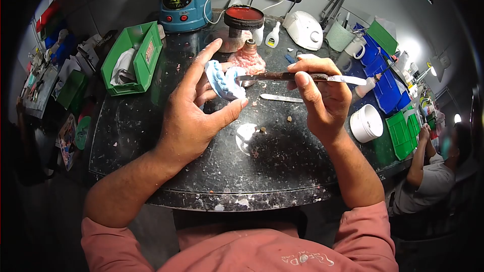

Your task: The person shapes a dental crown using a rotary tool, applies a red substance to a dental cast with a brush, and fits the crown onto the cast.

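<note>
My left hand [194,106] holds a pale blue dental cast [224,80] above the dark speckled worktable [151,136], thumb under it and fingers behind. My right hand [320,95] grips a long metal knife [297,76] by its handle, the blade pointing left with its tip touching the cast. Just behind the cast stands a pink dental model [248,59]. A second metal spatula [281,98] lies flat on the table below the knife. A small whitish blob of plaster [246,135] sits on the table between my wrists.
A green bin [136,58] stands at back left, a blue machine [184,2] behind it, a red-topped bowl on a stand [244,19], a white device [303,29] and a white cup [367,123] at right. Blue and green trays [390,88] line the right edge. Another person [433,171] sits at lower right.
</note>
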Motion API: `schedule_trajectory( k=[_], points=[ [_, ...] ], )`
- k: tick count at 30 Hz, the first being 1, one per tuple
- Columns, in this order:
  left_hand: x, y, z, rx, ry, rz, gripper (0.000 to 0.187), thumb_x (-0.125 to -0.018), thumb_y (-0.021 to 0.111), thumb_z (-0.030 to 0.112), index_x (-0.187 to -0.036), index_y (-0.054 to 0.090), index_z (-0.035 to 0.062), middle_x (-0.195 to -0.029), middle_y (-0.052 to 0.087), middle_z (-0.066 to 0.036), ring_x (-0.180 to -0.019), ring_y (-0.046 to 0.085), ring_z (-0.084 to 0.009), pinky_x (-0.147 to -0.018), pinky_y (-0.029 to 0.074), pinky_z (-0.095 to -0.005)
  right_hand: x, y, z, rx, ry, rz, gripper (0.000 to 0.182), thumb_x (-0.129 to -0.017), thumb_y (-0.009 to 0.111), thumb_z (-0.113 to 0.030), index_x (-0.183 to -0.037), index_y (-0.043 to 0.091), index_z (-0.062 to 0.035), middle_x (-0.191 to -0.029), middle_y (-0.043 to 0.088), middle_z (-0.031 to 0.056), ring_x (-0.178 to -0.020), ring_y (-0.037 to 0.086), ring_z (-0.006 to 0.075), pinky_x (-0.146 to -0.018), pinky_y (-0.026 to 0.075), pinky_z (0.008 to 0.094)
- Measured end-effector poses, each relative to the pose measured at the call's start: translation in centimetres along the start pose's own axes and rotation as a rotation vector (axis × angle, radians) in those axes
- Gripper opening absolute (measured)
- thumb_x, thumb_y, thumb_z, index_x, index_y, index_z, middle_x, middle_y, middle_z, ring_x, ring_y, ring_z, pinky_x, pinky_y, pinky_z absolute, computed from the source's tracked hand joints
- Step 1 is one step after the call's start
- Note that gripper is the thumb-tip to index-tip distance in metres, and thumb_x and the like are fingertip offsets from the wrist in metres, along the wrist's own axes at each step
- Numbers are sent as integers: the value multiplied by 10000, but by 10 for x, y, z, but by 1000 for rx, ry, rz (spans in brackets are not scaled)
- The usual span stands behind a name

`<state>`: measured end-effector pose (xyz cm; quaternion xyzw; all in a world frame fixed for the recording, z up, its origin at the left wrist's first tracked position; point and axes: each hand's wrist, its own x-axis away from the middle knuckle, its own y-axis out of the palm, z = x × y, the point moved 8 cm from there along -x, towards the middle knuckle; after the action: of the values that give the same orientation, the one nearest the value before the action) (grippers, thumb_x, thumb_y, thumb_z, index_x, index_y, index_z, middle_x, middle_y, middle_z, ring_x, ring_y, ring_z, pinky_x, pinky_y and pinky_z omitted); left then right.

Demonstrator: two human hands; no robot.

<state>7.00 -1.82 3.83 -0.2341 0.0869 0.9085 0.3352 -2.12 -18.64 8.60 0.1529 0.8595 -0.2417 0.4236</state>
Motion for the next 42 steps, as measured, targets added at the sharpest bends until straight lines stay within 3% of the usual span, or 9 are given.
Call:
schedule_trajectory(
  k=[7,11,16,32,34,36,39,41,42],
  points=[
    [0,0,1,-2,-26,7,838,-812,727,-42,-1509,272,52,-1349,485,-228,-1258,510,-231,-1059,422,-350,0,0,-15,280,-252,-93,164,-835,672,-7,-998,648,-1,-950,676,92,-885,619,241,-896,442,356],
    [0,0,1,-17,-31,7,833,-808,728,-48,-1505,283,53,-1353,487,-227,-1256,512,-226,-1052,426,-342,1,2,-17,284,-287,-95,161,-838,671,0,-996,645,7,-945,669,95,-875,619,229,-860,459,348],
    [0,0,0,-6,-23,2,816,-800,729,-53,-1491,308,52,-1355,491,-227,-1247,518,-222,-1045,431,-331,2,-2,5,-70,115,28,109,-911,634,-30,-1000,621,32,-943,650,102,-829,624,142,-752,496,273],
    [-1,2,0,-8,14,-9,754,-796,700,-73,-1448,334,26,-1361,500,-217,-1254,517,-224,-1044,424,-327,1,-13,28,-392,225,67,155,-954,599,-127,-1031,611,6,-913,650,76,-785,615,127,-748,493,265],
    [-2,1,1,12,26,-3,732,-820,678,-55,-1452,313,9,-1359,501,-233,-1250,524,-234,-1050,418,-332,-7,-30,28,-301,234,176,162,-966,567,-150,-988,616,2,-878,641,68,-757,584,113,-736,469,261],
    [-3,-2,-12,273,-136,0,714,-865,656,5,-1454,255,-30,-1331,518,-247,-1204,548,-221,-1031,442,-321,-14,-55,38,-100,319,203,196,-967,553,-203,-955,619,-19,-832,615,31,-731,533,98,-694,424,251],
    [-1,-7,-25,417,-259,51,629,-951,484,208,-1450,244,-91,-1291,541,-289,-1129,615,-323,-1006,489,-381,-5,-55,76,531,688,-383,322,-915,594,-286,-883,626,33,-737,623,118,-687,578,187,-656,458,342],
    [-1,-8,-31,429,-340,75,641,-945,441,256,-1424,283,-139,-1250,564,-305,-1082,634,-351,-924,532,-341,28,-50,86,864,841,-775,389,-874,600,-342,-983,670,25,-918,681,244,-874,663,393,-802,508,441],
    [-1,-8,-34,455,-367,77,651,-945,441,264,-1425,281,-146,-1251,562,-308,-1080,634,-356,-915,534,-334,36,-46,87,917,835,-825,375,-869,600,-334,-974,671,19,-923,683,239,-895,661,395,-816,511,447]
  ],
)
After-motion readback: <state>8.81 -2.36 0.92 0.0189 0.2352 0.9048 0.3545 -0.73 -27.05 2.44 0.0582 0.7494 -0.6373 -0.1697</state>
